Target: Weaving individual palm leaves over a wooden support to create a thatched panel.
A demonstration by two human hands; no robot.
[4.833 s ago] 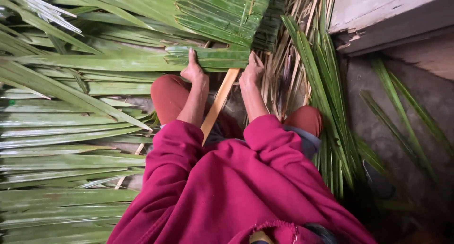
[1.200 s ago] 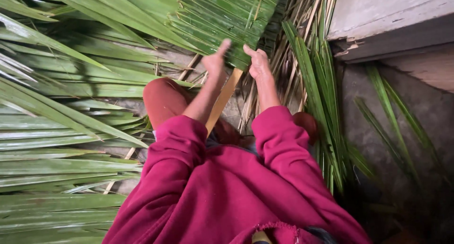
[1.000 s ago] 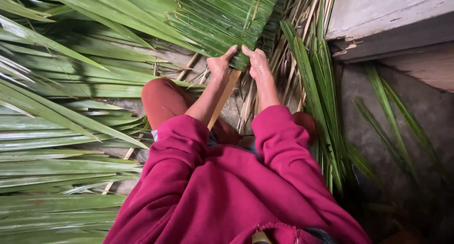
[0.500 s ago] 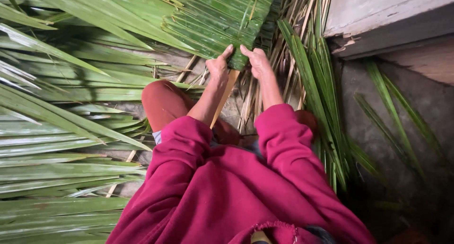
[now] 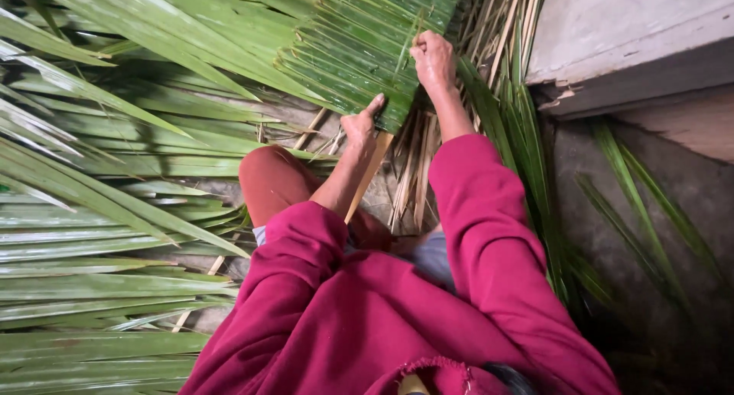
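Note:
A panel of folded green palm leaves [image 5: 359,51] lies stacked along a pale wooden stick [image 5: 368,175] in front of my knees. My left hand [image 5: 362,125] presses on the panel's near edge, thumb stretched over the lowest leaf. My right hand [image 5: 433,58] reaches farther up the panel's right side, its fingers closed around a thin pale strip among the leaves. Both arms wear dark pink sleeves.
Long loose green palm leaves [image 5: 99,219] cover the ground to the left. Dry leaf stalks [image 5: 497,28] and more green blades [image 5: 535,173] lie to the right. A grey concrete step [image 5: 627,35] stands at the upper right, bare ground [image 5: 634,242] below it.
My right hand has moved from the panel's near edge, beside the left hand, up along its right side. The left hand has stayed on the edge.

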